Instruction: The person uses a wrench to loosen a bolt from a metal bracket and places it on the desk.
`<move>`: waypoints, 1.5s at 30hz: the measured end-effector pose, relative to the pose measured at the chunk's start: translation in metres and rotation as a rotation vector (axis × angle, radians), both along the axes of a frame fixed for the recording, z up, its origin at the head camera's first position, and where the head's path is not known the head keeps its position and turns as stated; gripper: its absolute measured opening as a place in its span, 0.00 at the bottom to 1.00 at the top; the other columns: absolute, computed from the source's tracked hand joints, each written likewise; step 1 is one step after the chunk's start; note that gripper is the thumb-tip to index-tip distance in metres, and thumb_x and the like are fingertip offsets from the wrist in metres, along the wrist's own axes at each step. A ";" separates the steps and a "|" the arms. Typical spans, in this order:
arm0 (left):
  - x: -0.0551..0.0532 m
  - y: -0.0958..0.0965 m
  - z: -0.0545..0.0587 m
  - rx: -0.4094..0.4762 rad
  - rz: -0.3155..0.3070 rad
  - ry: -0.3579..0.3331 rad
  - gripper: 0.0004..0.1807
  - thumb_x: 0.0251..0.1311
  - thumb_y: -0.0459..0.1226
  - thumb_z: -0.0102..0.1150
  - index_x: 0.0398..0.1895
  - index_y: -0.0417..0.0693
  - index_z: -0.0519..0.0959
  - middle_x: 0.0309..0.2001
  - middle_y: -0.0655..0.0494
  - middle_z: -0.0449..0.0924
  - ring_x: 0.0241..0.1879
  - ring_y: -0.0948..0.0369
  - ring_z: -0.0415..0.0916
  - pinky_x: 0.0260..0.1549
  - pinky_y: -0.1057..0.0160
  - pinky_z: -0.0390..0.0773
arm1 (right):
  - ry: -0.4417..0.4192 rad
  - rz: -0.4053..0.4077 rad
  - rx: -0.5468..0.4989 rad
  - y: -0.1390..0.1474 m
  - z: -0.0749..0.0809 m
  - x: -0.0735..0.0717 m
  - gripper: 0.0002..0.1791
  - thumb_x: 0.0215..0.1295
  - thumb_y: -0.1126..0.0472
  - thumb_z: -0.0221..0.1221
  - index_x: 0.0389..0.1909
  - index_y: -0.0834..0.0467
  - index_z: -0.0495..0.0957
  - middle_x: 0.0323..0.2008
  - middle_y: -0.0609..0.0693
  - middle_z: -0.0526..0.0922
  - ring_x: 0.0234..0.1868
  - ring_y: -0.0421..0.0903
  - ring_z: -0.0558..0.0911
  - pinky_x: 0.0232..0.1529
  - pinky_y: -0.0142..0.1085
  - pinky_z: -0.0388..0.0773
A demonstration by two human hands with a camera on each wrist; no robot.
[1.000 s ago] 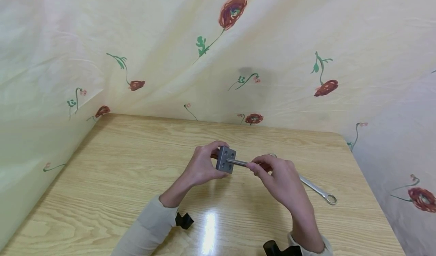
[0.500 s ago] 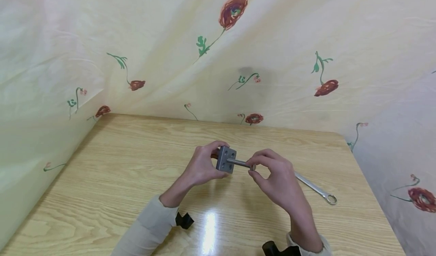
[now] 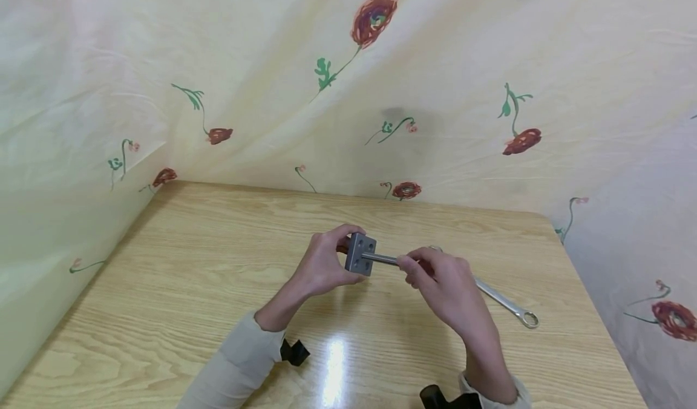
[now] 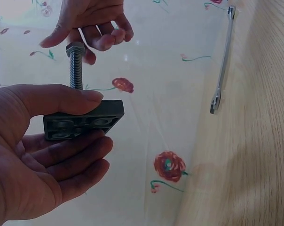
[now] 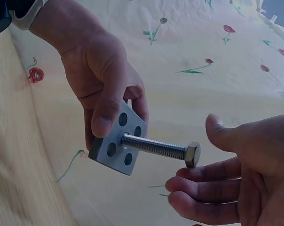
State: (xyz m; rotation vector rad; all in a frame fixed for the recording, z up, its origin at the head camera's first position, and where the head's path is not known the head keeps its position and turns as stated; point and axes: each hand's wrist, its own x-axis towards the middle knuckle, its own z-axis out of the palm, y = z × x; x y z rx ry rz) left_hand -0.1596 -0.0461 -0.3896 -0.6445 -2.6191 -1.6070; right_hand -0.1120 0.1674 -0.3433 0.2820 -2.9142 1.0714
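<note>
My left hand [image 3: 321, 264] holds a square grey metal plate [image 3: 356, 264] by its edges, thumb on one side and fingers on the other, above the table. Several round holes surround the plate's middle, where a threaded hex bolt [image 5: 156, 147] stands out towards the right. My right hand [image 3: 446, 282] is at the bolt's head. In the right wrist view its thumb is spread away from the hex head [image 5: 193, 154], while the index fingertip [image 5: 193, 174] lies right at the head's underside. The left wrist view shows the plate's other face [image 4: 81, 127], with recesses.
A combination wrench [image 3: 503, 300] lies on the wooden table [image 3: 190, 276] behind and right of my right hand, which covers part of it. Flowered cloth [image 3: 272, 94] hangs along the back and both sides. Black wrist mounts [image 3: 294, 353] sit at both cuffs.
My right hand's fingers have moved about the bolt's head, from a raised, spread posture half a second ago to a lower, rolled one. The left hand and plate have stayed almost in place.
</note>
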 end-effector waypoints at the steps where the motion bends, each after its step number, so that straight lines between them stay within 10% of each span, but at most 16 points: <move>1: 0.000 0.000 0.000 0.001 0.000 0.001 0.37 0.33 0.27 0.78 0.55 0.42 0.76 0.42 0.45 0.86 0.39 0.54 0.85 0.45 0.55 0.83 | 0.003 -0.006 0.006 -0.001 0.000 0.000 0.20 0.69 0.44 0.53 0.41 0.55 0.83 0.25 0.47 0.84 0.26 0.39 0.80 0.25 0.30 0.72; 12: 0.001 -0.002 0.001 0.001 0.001 0.001 0.37 0.33 0.27 0.78 0.54 0.42 0.76 0.42 0.45 0.87 0.39 0.54 0.85 0.45 0.53 0.83 | 0.153 0.040 0.002 -0.005 0.000 0.001 0.08 0.61 0.56 0.64 0.39 0.54 0.84 0.28 0.44 0.86 0.30 0.37 0.81 0.30 0.29 0.73; 25: 0.000 -0.004 0.001 0.011 0.007 -0.011 0.38 0.33 0.28 0.78 0.55 0.41 0.75 0.42 0.46 0.87 0.39 0.54 0.85 0.45 0.54 0.82 | 0.373 0.068 0.000 -0.007 -0.003 -0.001 0.16 0.47 0.70 0.71 0.38 0.54 0.84 0.33 0.44 0.86 0.33 0.40 0.81 0.34 0.31 0.74; 35: 0.000 -0.003 0.007 0.022 0.019 -0.007 0.38 0.32 0.27 0.78 0.55 0.42 0.75 0.40 0.46 0.87 0.38 0.55 0.85 0.44 0.56 0.83 | 0.279 0.043 -0.029 -0.006 -0.001 -0.002 0.20 0.53 0.65 0.69 0.49 0.56 0.80 0.31 0.45 0.86 0.33 0.40 0.84 0.38 0.36 0.80; 45: 0.000 -0.003 0.003 0.032 0.032 -0.034 0.38 0.32 0.26 0.77 0.55 0.43 0.75 0.41 0.46 0.86 0.38 0.55 0.84 0.44 0.55 0.83 | -0.027 -0.049 -0.042 -0.007 -0.001 -0.003 0.21 0.69 0.42 0.52 0.44 0.56 0.79 0.28 0.48 0.85 0.28 0.40 0.82 0.28 0.31 0.75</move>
